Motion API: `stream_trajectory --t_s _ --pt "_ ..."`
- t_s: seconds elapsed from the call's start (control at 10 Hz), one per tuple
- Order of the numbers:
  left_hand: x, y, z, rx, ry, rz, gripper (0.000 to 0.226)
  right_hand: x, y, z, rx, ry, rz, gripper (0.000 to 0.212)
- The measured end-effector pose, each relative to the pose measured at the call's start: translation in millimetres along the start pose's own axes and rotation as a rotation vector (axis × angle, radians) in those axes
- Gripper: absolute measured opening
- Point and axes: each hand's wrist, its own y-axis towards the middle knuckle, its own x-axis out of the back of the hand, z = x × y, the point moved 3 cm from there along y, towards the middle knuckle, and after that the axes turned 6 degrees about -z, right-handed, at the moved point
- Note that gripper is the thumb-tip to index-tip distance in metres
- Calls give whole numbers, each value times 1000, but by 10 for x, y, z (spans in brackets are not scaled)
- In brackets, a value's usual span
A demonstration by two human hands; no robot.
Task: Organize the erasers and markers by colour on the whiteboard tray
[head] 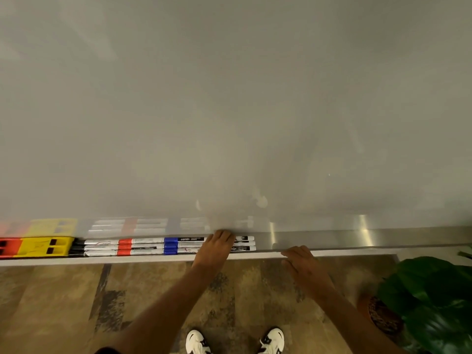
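Partly hidden markers (163, 246) — left hand (215, 247) covering

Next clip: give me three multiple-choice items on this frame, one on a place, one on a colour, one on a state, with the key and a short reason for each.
1. Where does the yellow eraser lie on the tray?
A. far right end
B. left part, between the red eraser and the markers
C. on the floor

2. What colour are the caps beside the left hand?
A. blue
B. green
C. yellow

3. What is the right hand doing?
A. gripping a marker
B. lifting an eraser
C. resting empty at the tray's front edge

Key: 1 B, red eraser on one side, marker ends on the other. 2 A, blue caps sit just left of the hand. 3 C, nothing shows in its fingers.
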Motion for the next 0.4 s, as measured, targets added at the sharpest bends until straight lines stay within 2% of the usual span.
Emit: stream_trajectory --t_s 0.3,0.4 --pt "199 -240 -23 103 -100 -34 55 239 -109 125 -12 38 -36 26" --pt "522 -293 -33 118 -116 -174 46 409 -30 257 31 71 -89 26"
